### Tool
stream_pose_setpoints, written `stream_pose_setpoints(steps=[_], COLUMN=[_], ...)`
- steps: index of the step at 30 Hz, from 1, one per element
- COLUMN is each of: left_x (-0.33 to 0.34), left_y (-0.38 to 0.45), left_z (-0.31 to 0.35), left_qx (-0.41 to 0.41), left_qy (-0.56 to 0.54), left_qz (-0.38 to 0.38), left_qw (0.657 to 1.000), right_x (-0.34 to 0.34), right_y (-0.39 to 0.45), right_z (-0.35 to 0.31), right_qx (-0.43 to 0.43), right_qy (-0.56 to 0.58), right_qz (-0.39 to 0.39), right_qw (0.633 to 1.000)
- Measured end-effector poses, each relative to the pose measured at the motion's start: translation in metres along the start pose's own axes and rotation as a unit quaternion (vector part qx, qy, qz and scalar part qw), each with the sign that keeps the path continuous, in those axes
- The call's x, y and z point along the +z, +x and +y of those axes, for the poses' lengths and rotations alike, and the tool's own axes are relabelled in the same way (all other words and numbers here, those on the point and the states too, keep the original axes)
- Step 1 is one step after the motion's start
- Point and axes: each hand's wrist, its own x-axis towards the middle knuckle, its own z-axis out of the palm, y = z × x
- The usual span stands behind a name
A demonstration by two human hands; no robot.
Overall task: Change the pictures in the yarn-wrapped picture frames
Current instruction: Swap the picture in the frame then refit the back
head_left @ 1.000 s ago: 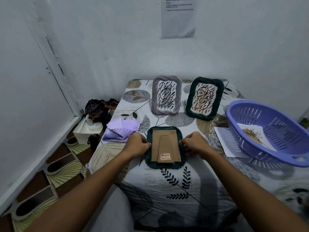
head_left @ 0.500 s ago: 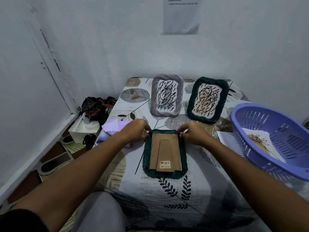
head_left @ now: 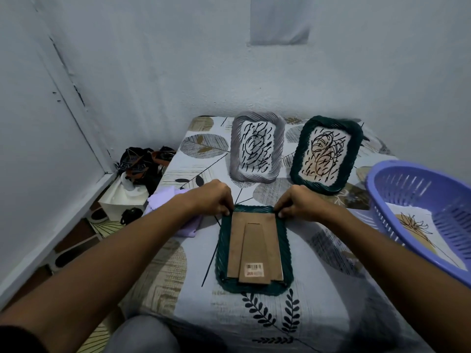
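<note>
Green frame (head_left: 287, 247) lies face down on the bed (head_left: 331, 314) before us, brown backing (head_left: 254, 240) up. Our left hand (head_left: 211, 198) and right hand (head_left: 298, 205) pinch its far corners. Beyond lie a grey frame (head_left: 257, 146) and another green frame (head_left: 327, 154); purple basket (head_left: 418, 200) at right.

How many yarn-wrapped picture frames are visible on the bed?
3: a grey frame at the back, a dark green frame to its right, and a face-down green frame between both hands. None seems hidden.
</note>
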Motion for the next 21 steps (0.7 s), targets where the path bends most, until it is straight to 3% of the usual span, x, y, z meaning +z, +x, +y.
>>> stream_pose_setpoints(steps=[9,14,21], left_x=[0.003,0.000,-0.005], left_y=[0.004,0.010,0.009], left_z=[-0.015,-0.017,-0.018], left_qx=[0.014,0.021,0.115], left_qy=[-0.065,-0.044,0.031], left_qz=[-0.009,-0.035,-0.045], left_qw=[0.998,0.998,0.992], right_x=[-0.001,-0.001,-0.001], right_y=[0.002,0.003,0.003], right_z=[0.004,0.006,0.006], right_qx=[-0.023,-0.026,-0.027], right_qy=[0.009,0.017,0.020], right_qz=[-0.003,-0.006,-0.008], right_qw=[1.000,0.999,0.999])
